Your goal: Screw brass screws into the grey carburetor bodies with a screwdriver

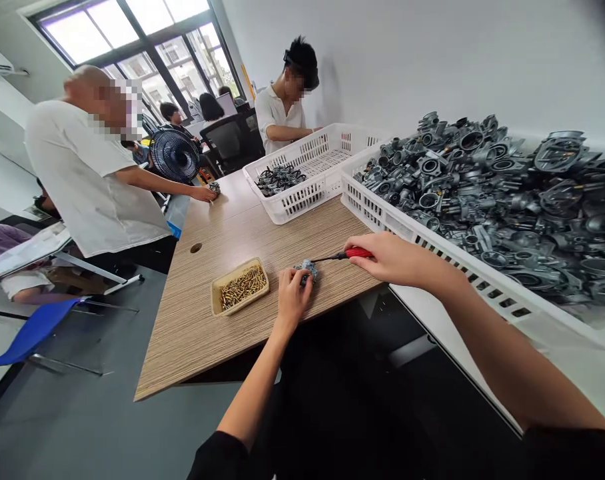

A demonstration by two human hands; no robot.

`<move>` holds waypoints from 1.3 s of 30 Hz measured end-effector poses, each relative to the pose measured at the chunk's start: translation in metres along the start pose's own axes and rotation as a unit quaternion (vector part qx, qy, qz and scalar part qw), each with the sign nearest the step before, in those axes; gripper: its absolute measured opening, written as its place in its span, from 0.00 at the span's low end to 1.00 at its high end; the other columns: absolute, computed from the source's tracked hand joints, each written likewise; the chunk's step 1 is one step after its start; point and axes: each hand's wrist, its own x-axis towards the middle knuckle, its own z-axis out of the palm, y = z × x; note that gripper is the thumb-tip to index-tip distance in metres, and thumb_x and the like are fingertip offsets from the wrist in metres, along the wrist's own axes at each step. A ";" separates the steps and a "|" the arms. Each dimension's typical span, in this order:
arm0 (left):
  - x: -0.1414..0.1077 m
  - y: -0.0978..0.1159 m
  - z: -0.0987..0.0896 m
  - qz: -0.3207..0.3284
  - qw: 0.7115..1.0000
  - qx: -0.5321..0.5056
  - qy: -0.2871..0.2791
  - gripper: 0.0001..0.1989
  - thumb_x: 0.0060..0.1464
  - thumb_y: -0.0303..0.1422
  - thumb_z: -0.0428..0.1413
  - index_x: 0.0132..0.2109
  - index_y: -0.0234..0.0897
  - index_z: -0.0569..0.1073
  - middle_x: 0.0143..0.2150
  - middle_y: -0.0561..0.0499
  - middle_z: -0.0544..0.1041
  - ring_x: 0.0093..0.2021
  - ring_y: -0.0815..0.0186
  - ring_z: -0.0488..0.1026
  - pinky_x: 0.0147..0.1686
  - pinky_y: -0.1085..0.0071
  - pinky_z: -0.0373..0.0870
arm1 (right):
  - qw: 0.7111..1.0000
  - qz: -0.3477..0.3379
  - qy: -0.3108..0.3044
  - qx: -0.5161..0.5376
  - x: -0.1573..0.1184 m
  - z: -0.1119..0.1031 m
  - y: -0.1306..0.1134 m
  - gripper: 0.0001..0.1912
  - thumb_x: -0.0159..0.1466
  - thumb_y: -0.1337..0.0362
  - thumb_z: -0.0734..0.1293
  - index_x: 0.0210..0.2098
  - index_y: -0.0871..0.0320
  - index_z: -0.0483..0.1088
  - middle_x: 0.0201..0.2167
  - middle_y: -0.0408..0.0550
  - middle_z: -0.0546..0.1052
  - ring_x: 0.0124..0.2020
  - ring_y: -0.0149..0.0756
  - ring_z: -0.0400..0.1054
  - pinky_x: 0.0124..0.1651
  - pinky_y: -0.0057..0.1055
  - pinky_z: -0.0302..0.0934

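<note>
A shallow, cream plastic rectangular tray (245,305) of small brass-coloured pieces (243,287) sits on the wood-grained brown worktop (182,340). Just right of the tray, a small grey, irregular metal casting (308,268) is held low over the worktop. The left grip (293,299) is closed about it, fingers curled over the near side, probably to keep it from turning or sliding under the tool.

Farther right of the tray, the right grip (382,257) is wrapped firmly round the red-and-black handle of a slim, dark-shafted screwdriver (357,253). The shaft lies nearly level, pointing towards the tray and reaching the casting's upper part; whether its tip is seated is too small to tell. Holding the handle from the far end seems to leave the casting clear of the driving fingers.

The tray's place near the left grip likely keeps the brass pieces within reach. Beyond the tray stands a slotted white plastic crate (282,214) with dark grey parts; well right of it, a larger white plastic crate (403,231) carries a high heap of grey metal castings (482,183).
</note>
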 end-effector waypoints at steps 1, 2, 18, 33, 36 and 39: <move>0.000 0.000 0.000 -0.001 1.000 -0.004 0.001 0.07 0.66 0.33 0.56 0.48 0.40 0.76 0.40 0.47 0.71 0.43 0.61 0.68 0.47 0.62 0.68 | 1.000 -0.005 -0.002 -0.001 0.001 0.002 -0.002 0.10 0.68 0.59 0.62 0.42 0.55 0.74 0.37 0.50 0.80 0.38 0.41 0.73 0.40 0.31 0.59; 0.000 -0.001 0.000 -0.002 1.000 -0.006 0.003 0.07 0.66 0.33 0.56 0.48 0.40 0.76 0.40 0.47 0.71 0.43 0.61 0.68 0.47 0.62 0.68 | 1.000 -0.011 -0.006 -0.002 0.002 0.004 -0.002 0.10 0.68 0.60 0.62 0.42 0.55 0.74 0.37 0.50 0.80 0.38 0.41 0.73 0.40 0.31 0.59; -0.001 0.000 -0.001 -0.007 1.000 -0.001 0.002 0.08 0.66 0.34 0.56 0.48 0.41 0.77 0.40 0.47 0.71 0.43 0.61 0.68 0.47 0.62 0.69 | 0.999 -0.013 -0.041 -0.007 0.002 0.009 -0.006 0.12 0.69 0.58 0.61 0.43 0.54 0.74 0.37 0.51 0.79 0.39 0.42 0.72 0.39 0.32 0.59; 0.000 0.001 -0.002 -0.009 1.000 -0.001 0.002 0.08 0.66 0.34 0.56 0.48 0.41 0.77 0.40 0.47 0.71 0.43 0.61 0.69 0.47 0.62 0.70 | 0.999 -0.005 -0.034 0.003 0.003 0.011 -0.005 0.12 0.70 0.55 0.62 0.43 0.54 0.73 0.37 0.51 0.79 0.38 0.43 0.73 0.40 0.32 0.59; -0.001 0.001 -0.002 -0.008 1.000 -0.001 0.003 0.08 0.66 0.35 0.55 0.49 0.41 0.77 0.40 0.47 0.72 0.43 0.61 0.69 0.47 0.62 0.70 | 0.999 -0.014 -0.038 0.007 0.002 0.012 -0.006 0.12 0.71 0.55 0.61 0.43 0.54 0.72 0.37 0.50 0.79 0.38 0.43 0.73 0.40 0.32 0.59; -0.001 0.000 -0.001 -0.013 1.000 0.000 0.001 0.08 0.66 0.35 0.55 0.49 0.42 0.77 0.40 0.47 0.72 0.43 0.60 0.69 0.47 0.62 0.70 | 0.999 -0.016 -0.043 0.000 0.001 0.012 -0.010 0.11 0.71 0.55 0.60 0.43 0.53 0.71 0.36 0.50 0.79 0.38 0.43 0.73 0.40 0.31 0.58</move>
